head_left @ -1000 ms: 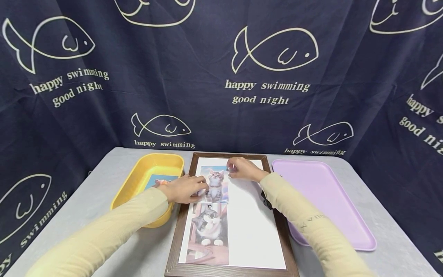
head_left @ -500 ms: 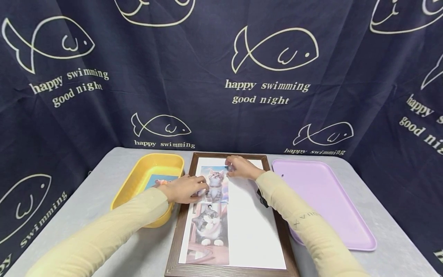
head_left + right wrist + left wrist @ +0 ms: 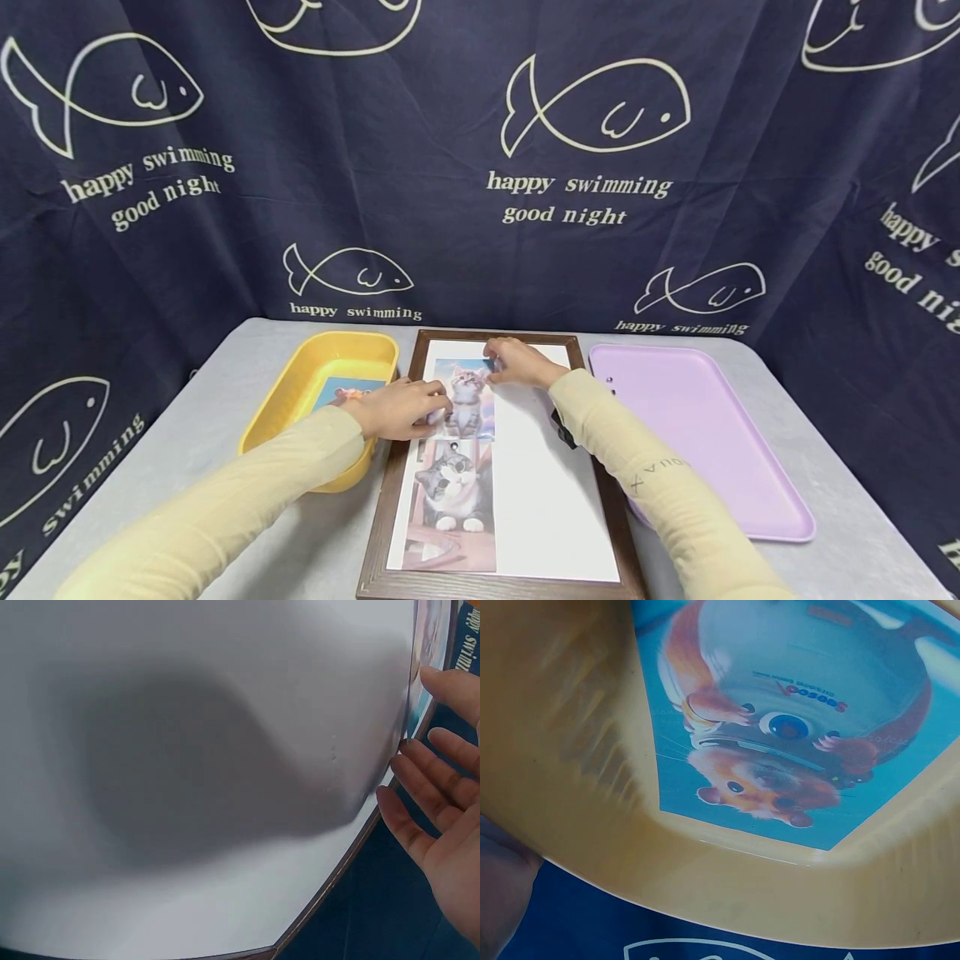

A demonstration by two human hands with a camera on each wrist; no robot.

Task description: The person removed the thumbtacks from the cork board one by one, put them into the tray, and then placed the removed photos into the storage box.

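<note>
A photo of a sitting kitten [image 3: 467, 400] lies on the white board [image 3: 555, 492] inside a brown wooden frame [image 3: 622, 533]. My left hand [image 3: 401, 408] rests its bent fingers on the photo's left edge. At the top right corner my right hand [image 3: 519, 363] touches the photo; in the right wrist view its loosely bent fingers [image 3: 420, 787] and thumb sit along the photo's edge, and a small dark spot shows by the fingertips in the head view. Below lies a grey-and-white cat photo [image 3: 453, 508], a dark pin [image 3: 453, 447] at its top edge.
To the left, a yellow bin [image 3: 281, 408] holds a hamster picture [image 3: 780, 772] on blue. On the right lies a purple tray [image 3: 720, 442], with small dark pins [image 3: 610, 383] near its left edge. A dark blue fish-print cloth [image 3: 480, 275] hangs behind the table.
My right hand has shifted slightly left along the kitten photo's top right corner, and its sleeve now uncovers more small pins on the tray. The left hand has stayed in place.
</note>
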